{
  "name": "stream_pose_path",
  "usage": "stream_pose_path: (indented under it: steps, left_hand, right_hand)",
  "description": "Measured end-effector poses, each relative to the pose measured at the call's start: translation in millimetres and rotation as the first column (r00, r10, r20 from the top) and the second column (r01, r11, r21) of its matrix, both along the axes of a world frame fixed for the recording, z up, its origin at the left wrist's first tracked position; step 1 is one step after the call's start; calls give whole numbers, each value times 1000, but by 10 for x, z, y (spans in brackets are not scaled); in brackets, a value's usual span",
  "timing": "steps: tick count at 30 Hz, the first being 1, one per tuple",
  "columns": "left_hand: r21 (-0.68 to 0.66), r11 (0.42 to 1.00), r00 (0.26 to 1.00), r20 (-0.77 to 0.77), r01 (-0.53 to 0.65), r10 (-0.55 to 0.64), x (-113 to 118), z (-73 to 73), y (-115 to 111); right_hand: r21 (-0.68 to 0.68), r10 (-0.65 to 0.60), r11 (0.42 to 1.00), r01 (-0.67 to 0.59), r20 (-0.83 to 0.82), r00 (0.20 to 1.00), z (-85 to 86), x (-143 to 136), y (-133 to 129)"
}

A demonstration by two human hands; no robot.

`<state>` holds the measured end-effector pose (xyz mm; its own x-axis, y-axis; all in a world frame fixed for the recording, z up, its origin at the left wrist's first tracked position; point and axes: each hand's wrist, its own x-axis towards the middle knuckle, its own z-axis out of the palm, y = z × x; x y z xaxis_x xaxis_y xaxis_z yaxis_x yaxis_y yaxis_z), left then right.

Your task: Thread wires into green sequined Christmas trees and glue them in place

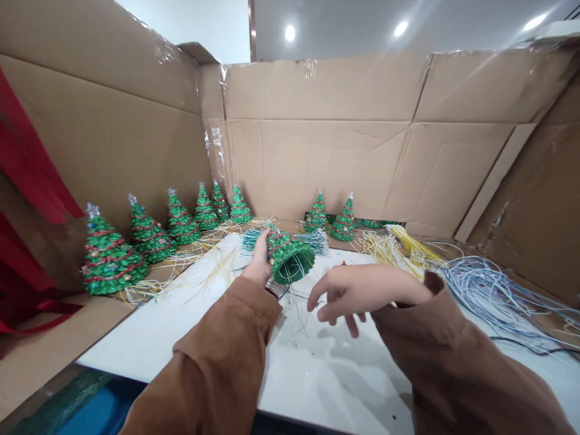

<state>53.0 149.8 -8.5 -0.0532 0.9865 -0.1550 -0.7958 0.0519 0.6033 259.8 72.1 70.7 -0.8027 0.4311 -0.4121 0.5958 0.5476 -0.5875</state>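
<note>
My left hand grips a small green Christmas tree by its side. The tree is tipped over, so its hollow, dark green base faces me. Thin white and dark wires trail out of that opening towards the white board. To the right of the base hovers my right hand, fingers apart and bent a little, with nothing in them. Behind the held tree lies a bundle of green-tipped wires, partly hidden by the tree.
Several finished-looking trees with star tops stand along the left cardboard wall; two more trees stand at the back. Yellow and white wires and coiled blue-white wires lie at right. Red cloth hangs far left.
</note>
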Motion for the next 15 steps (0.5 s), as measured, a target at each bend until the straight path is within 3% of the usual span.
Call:
stream_pose_path:
  steps: [4, 6, 9, 12, 15]
  left_hand:
    - [14, 994, 992, -65, 108, -107, 178, 70, -106]
    - [34, 988, 981, -128, 154, -148, 261, 92, -168]
    - [96, 976, 957, -236, 198, -171, 364, 97, -247]
    - [164, 963, 943, -289, 216, -162, 430, 76, -289]
    - [230, 950, 938, -320, 212, -132, 471, 57, -306]
  right_hand:
    - [42, -59, 997, 70, -217, 974, 148, 200, 95]
    - [131, -153, 965, 226, -416, 896, 115, 189, 179]
    - [247, -194, 856, 454, -661, 725, -20, 75, 310]
    - [269, -163, 822, 502, -733, 660, -144, -40, 400]
    - [309, -124, 821, 479, -724, 679, -186, -79, 431]
